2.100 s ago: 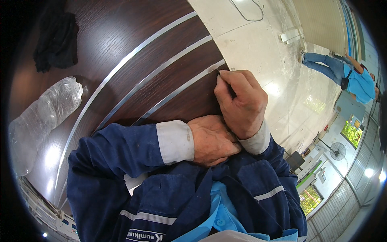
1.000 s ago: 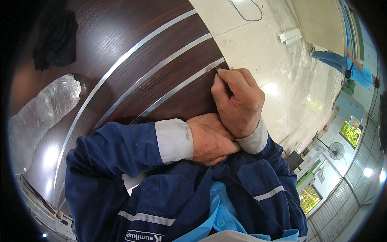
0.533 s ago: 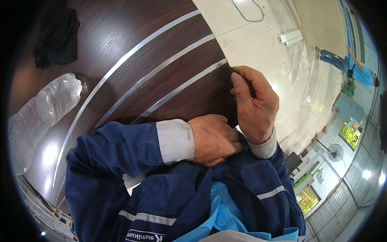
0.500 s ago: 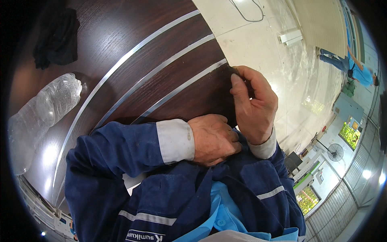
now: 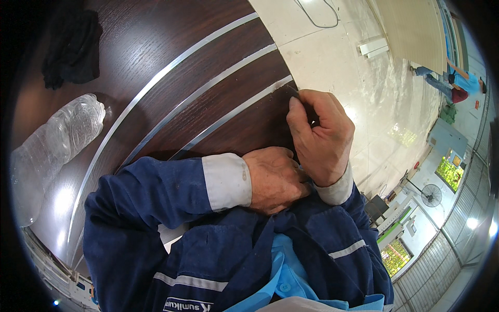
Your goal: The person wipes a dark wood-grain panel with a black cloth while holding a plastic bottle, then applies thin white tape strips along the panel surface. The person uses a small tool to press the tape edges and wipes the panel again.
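Observation:
Before me lies a dark brown wood-grain panel (image 5: 249, 127) with several silvery strips set into it. My right hand (image 5: 325, 138) is at the panel's right edge, near the end of the nearest silvery strip (image 5: 239, 109). Its thumb and forefinger are pinched together; a thin sliver seems to show at the tips, too small to name. My left hand (image 5: 275, 179) rests curled at the panel's near edge, close to my right wrist. Its fingers are folded under, and whatever they may hold is hidden.
A clear plastic bottle (image 5: 62, 138) lies on the panel at the left, with a crumpled black cloth (image 5: 73, 49) beyond it. Past the right edge is a pale tiled floor (image 5: 332, 62) with white pieces (image 5: 374, 48) on it. A person in blue (image 5: 465, 83) stands far right, near a fan (image 5: 431, 195).
My right hand has shifted slightly left over the panel's edge, still pinched. My left hand has stayed in place. The person in the background has changed posture.

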`<state>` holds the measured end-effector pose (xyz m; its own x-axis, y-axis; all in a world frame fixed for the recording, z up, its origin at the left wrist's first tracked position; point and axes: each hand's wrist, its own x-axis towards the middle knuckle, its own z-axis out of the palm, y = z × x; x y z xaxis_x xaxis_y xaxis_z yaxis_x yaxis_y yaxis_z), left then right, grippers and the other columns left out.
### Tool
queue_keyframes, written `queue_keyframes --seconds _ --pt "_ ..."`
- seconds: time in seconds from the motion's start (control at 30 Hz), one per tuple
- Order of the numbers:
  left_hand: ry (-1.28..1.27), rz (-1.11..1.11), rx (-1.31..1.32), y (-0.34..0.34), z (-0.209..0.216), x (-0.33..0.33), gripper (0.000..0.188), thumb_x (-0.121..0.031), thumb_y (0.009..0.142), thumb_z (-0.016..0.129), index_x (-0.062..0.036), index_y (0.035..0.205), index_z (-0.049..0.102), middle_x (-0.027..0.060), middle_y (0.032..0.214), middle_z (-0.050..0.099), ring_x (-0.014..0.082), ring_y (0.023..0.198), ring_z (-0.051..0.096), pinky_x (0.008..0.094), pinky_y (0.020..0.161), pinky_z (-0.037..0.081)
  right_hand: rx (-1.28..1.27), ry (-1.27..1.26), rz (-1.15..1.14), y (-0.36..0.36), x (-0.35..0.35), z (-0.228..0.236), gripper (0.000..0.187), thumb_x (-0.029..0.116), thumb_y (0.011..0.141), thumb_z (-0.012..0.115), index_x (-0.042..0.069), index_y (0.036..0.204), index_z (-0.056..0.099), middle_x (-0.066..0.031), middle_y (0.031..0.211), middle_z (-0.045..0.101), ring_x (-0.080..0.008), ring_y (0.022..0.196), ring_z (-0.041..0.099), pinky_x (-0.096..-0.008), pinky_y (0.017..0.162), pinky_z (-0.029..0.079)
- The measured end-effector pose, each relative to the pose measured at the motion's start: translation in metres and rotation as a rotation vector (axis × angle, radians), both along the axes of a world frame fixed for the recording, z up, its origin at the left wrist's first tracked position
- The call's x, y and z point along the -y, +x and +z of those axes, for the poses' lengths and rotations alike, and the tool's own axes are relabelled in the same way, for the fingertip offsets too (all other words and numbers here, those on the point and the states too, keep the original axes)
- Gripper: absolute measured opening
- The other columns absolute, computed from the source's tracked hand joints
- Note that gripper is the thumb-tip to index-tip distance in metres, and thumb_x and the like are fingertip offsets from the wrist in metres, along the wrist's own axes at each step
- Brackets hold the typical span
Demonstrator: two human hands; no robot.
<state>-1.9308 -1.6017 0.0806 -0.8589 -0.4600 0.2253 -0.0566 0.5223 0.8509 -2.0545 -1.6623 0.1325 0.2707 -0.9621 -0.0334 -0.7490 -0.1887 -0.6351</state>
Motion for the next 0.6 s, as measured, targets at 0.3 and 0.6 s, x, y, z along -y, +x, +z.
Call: queue_keyframes --seconds 0.3,0.6 --pt "0.042 -0.033 0.016 0.002 0.003 0.002 0.016 -0.019 0.089 0.071 -0.0054 0.097 0.072 0.0163 0.093 0.077 0.0351 0.095 0.077 0.0464 0.089 0.062 -0.003 -0.011 0.000 0.000 -0.001 -0.006 0.009 0.009 0.094 0.077 0.004 0.101 0.075 -0.0166 0.092 0.074 -0.0340 0.076 0.075 -0.0402 0.068 0.060" --pt "0.041 -0.015 0.006 0.000 0.000 -0.001 0.022 -0.024 0.087 0.076 -0.0078 0.102 0.076 0.0169 0.094 0.077 0.0346 0.091 0.077 0.0490 0.085 0.063 -0.007 -0.082 0.044 0.001 -0.003 -0.011 0.009 0.007 0.092 0.078 0.005 0.100 0.074 -0.0151 0.091 0.073 -0.0349 0.076 0.074 -0.0400 0.067 0.060"
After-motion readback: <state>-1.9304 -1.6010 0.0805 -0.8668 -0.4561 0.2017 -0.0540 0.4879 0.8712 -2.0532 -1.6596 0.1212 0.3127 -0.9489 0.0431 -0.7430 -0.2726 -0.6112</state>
